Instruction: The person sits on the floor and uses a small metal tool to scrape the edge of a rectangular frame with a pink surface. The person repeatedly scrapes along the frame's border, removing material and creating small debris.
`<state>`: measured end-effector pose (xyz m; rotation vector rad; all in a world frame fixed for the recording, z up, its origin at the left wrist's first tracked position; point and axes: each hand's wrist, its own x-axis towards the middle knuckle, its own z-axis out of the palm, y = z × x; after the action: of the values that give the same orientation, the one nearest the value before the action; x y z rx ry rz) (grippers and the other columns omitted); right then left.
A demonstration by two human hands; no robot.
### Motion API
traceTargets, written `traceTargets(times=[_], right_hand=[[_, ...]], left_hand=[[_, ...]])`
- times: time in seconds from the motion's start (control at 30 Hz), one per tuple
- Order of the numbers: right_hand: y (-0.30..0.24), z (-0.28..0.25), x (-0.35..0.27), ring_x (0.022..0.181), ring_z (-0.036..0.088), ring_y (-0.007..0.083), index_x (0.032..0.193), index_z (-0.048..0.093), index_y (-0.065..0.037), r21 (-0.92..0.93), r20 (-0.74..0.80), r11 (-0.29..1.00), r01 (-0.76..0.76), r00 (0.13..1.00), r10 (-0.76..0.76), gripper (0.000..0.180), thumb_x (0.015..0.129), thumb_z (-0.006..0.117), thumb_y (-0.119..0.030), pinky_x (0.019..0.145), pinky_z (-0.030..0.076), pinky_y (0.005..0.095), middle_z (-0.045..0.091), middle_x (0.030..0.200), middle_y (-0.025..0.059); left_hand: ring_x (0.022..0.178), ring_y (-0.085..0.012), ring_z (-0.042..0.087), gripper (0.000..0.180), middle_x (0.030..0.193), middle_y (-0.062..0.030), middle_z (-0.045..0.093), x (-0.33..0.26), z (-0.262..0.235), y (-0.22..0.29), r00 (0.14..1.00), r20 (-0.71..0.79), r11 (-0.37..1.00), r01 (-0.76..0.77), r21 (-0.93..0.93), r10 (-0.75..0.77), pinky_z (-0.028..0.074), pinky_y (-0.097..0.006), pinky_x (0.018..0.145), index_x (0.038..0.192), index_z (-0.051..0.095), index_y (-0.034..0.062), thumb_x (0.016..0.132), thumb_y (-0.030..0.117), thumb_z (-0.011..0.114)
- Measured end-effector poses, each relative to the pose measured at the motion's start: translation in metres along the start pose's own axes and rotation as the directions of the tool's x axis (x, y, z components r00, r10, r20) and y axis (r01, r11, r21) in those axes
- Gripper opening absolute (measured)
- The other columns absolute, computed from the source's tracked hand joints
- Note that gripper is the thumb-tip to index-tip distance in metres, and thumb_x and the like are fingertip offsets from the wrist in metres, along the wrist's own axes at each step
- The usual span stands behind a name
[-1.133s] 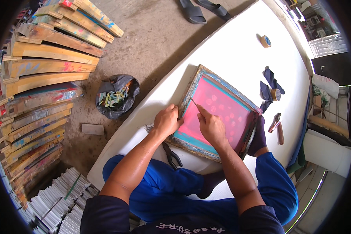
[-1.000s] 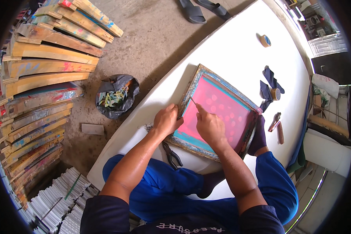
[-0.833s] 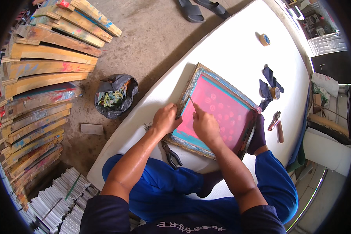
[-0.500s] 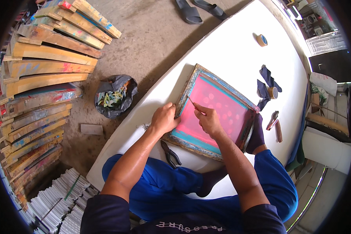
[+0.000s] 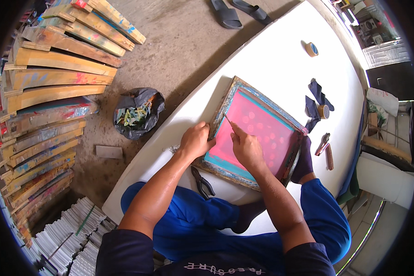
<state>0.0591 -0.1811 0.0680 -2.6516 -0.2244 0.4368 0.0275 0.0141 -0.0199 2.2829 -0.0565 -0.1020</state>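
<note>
A wooden-framed printing screen with pink mesh and teal edges lies on the white table in front of me. My left hand rests curled on the frame's near-left edge. My right hand lies on the pink mesh and pinches a thin stick-like tool whose tip points at the frame's left inner edge. I sit on the table with blue trousers and dark socks.
Black pliers lie by my left forearm. Dark cloth scraps, two tape rolls and small tools sit beyond the screen. On the floor: a black bag of scraps, stacked wooden frames, sandals, paper stacks.
My right hand has slid a little up and left along the mesh, bringing the thin tool closer to the frame's left inner edge. My left hand has stayed on the frame.
</note>
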Motion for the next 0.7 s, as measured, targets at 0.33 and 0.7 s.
traceTargets(times=[0.33,0.7], right_hand=[[0.005,0.003,-0.001,0.084,0.074,0.0478,0.144,0.066,-0.02,-0.001,0.007,1.0,0.009,1.0,-0.009,0.041,0.103,0.063,-0.023,0.078,0.059,0.059,0.075,0.088,0.026],[0.004,0.003,-0.002,0.073,0.073,0.0471,0.144,0.066,-0.016,-0.12,0.025,0.992,0.042,0.999,-0.039,0.041,0.103,0.062,-0.022,0.071,0.059,0.0575,0.075,0.081,0.0223]], left_hand=[[0.089,-0.0426,0.072,0.038,0.096,-0.0191,0.069,0.001,0.001,0.003,1.0,-0.013,1.0,0.006,0.02,-0.006,0.058,-0.05,0.08,0.099,0.073,-0.0045,0.077,0.022,0.087],[0.08,-0.0418,0.069,0.035,0.087,-0.0175,0.065,-0.001,0.001,0.003,0.999,-0.039,1.0,0.006,0.025,-0.005,0.055,-0.051,0.072,0.085,0.068,-0.0024,0.076,0.025,0.089]])
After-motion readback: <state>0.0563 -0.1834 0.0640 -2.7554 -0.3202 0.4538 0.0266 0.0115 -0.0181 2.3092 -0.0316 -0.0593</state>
